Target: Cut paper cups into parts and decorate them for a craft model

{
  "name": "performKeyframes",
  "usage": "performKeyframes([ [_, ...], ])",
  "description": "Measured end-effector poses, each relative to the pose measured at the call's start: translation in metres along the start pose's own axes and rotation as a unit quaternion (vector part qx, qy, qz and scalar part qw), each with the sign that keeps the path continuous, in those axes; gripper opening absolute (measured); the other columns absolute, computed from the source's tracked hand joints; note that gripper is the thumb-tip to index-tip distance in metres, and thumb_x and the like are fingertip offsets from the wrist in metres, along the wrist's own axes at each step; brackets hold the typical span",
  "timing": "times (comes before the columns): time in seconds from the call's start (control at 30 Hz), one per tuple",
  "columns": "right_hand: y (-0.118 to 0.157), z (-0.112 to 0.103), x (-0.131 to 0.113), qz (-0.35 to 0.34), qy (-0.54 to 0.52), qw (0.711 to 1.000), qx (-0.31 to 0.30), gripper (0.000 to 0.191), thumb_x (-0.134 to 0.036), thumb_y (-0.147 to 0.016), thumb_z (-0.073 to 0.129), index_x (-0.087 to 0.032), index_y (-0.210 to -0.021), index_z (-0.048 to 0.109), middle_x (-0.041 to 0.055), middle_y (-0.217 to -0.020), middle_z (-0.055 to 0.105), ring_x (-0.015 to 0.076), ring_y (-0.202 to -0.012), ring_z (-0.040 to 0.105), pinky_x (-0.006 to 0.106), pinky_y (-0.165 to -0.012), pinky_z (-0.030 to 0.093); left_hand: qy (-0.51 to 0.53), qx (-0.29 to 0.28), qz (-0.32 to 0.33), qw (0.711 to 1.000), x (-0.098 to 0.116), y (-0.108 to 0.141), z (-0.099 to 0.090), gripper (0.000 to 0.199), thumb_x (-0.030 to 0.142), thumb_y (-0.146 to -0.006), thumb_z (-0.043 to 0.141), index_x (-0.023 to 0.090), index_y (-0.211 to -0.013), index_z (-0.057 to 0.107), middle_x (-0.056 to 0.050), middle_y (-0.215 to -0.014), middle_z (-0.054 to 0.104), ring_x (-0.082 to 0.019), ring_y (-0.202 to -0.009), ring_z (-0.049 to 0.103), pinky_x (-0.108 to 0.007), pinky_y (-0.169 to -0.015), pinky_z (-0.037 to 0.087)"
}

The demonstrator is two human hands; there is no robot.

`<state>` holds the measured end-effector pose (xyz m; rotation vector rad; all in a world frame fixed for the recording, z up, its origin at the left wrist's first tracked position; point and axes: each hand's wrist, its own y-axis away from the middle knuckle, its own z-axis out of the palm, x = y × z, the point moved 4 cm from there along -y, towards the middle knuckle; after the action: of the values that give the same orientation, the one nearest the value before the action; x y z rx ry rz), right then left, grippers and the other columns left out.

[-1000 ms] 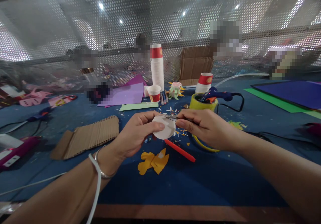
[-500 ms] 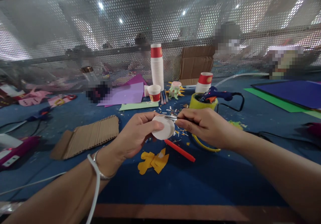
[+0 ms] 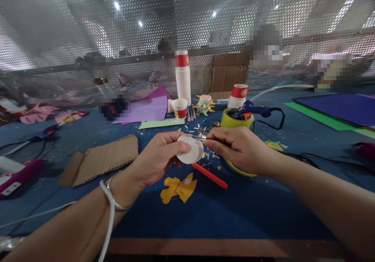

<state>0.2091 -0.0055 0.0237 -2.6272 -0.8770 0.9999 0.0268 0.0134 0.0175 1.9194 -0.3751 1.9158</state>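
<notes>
My left hand (image 3: pixel 162 154) pinches a white round paper piece (image 3: pixel 190 152) that looks like the bottom of a paper cup, thumb on its face. In my right hand (image 3: pixel 234 146) are scissors, their metal blades (image 3: pixel 199 138) at the upper edge of the round piece; the handles are hidden by the fingers. Below the hands, a red marker (image 3: pixel 211 176) lies slantwise on the blue table. Cut yellow-orange paper pieces (image 3: pixel 180 187) lie to its left. Small paper scraps (image 3: pixel 209 156) are scattered under and behind the hands.
A tall cup stack (image 3: pixel 183 82) and a single paper cup (image 3: pixel 179 108) stand behind. A glue gun (image 3: pixel 249 109) rests on a yellow tape roll (image 3: pixel 230 122). Corrugated cardboard (image 3: pixel 108 158) lies left, coloured sheets (image 3: pixel 336 111) right. A white cable (image 3: pixel 109 211) crosses my left wrist.
Almost nothing differs. The scissor blades stay at the rim of the round piece, and both hands hold nearly the same pose, with the whole view shifted very slightly.
</notes>
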Motion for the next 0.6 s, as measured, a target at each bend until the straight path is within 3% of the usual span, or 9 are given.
performKeyframes([
  [0.13, 0.0004, -0.0001, 0.0007, 0.000, 0.000, 1.000, -0.005, 0.040, -0.048, -0.103, 0.045, -0.019, -0.078, 0.057, -0.0008, -0.067, 0.054, 0.0121, -0.060, 0.048, 0.029, -0.057, 0.032, 0.011, -0.005, -0.017, 1.000, -0.0013, -0.0006, -0.0011, 0.013, 0.028, -0.065, 0.075, 0.016, -0.068, 0.071, 0.000, -0.059, 0.058, -0.008, -0.049, 0.042, -0.022, -0.043, 0.029],
  [0.37, 0.0003, -0.0031, -0.0029, 0.003, -0.042, 0.999, -0.024, 0.042, -0.052, -0.101, 0.046, -0.020, -0.080, 0.060, 0.0002, -0.069, 0.058, 0.0132, -0.063, 0.050, 0.028, -0.060, 0.038, 0.034, -0.065, -0.031, 0.997, 0.0003, -0.0011, -0.0002, 0.013, 0.027, -0.065, 0.075, 0.016, -0.065, 0.068, -0.001, -0.059, 0.056, -0.008, -0.048, 0.038, -0.020, -0.039, 0.026],
  [0.6, -0.0037, -0.0046, 0.0024, 0.048, -0.079, 0.995, -0.027, 0.041, -0.055, -0.098, 0.048, -0.020, -0.077, 0.057, -0.0010, -0.068, 0.051, 0.0134, -0.063, 0.044, 0.028, -0.057, 0.034, 0.051, -0.058, -0.023, 0.997, -0.0024, -0.0036, -0.0019, 0.011, 0.027, -0.064, 0.072, 0.017, -0.065, 0.067, 0.000, -0.058, 0.054, -0.008, -0.048, 0.039, -0.020, -0.038, 0.028],
])
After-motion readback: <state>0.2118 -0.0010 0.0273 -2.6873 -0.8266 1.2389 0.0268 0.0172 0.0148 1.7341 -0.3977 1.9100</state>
